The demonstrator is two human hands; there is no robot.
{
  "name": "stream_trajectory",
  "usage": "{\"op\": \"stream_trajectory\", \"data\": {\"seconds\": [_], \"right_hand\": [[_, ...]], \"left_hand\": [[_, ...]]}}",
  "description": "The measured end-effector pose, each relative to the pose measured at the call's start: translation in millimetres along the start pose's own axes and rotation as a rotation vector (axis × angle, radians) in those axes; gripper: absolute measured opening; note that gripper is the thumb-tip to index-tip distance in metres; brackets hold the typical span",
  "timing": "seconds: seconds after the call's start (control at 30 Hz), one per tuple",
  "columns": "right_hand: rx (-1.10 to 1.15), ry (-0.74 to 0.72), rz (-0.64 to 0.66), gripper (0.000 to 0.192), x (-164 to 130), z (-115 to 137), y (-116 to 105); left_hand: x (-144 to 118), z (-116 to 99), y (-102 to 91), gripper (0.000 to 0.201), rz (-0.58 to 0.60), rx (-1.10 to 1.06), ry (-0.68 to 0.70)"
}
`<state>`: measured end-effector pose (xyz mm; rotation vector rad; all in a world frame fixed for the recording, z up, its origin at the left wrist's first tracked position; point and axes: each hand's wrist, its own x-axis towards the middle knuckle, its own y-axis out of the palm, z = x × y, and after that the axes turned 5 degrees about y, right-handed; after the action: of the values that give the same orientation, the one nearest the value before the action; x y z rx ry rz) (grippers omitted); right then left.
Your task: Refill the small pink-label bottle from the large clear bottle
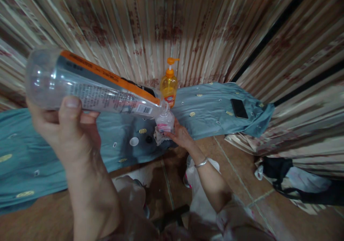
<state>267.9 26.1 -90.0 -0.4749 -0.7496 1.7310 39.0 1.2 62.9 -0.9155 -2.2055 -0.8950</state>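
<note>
Striped curtains back a teal cloth-covered worktop (220, 101). At frame left, my left hand (68, 126) fingers wrap a tilted clear orange-labelled plastic bottle (94, 88); at centre, right hand (180, 135) fingers pinch a small clear bottle (165, 122).

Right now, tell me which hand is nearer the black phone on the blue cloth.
Right. The right hand holds the small bottle, a short way left of the phone. The left hand grips the big tilted bottle far off to the left.
</note>
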Motion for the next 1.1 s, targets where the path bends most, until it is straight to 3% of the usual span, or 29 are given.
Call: {"op": "stream_trajectory", "data": {"seconds": [0.13, 0.37, 0.77, 1.1], "right_hand": [[-0.001, -0.002, 0.005, 0.078, 0.0, -1.5, 0.5], [-0.013, -0.011, 0.002, 0.079, 0.8, -4.9, 3.1], [-0.001, 0.005, 0.009, 0.08, 0.9, -4.0, 2.2], [-0.002, 0.008, 0.014, 0.081, 0.6, -3.0, 1.3]], "left_hand": [[-0.1, 1.2, -0.8, 0.044, -0.01, -0.147, 0.036], [-2.0, -3.0, 0.8, 0.043, 0.001, -0.058, 0.03], [-0.2, 3.6, -3.0, 0.046, -0.014, -0.157, 0.025], [-1.7, -2.3, 0.9, 0.04, 0.005, -0.107, 0.025]]}}
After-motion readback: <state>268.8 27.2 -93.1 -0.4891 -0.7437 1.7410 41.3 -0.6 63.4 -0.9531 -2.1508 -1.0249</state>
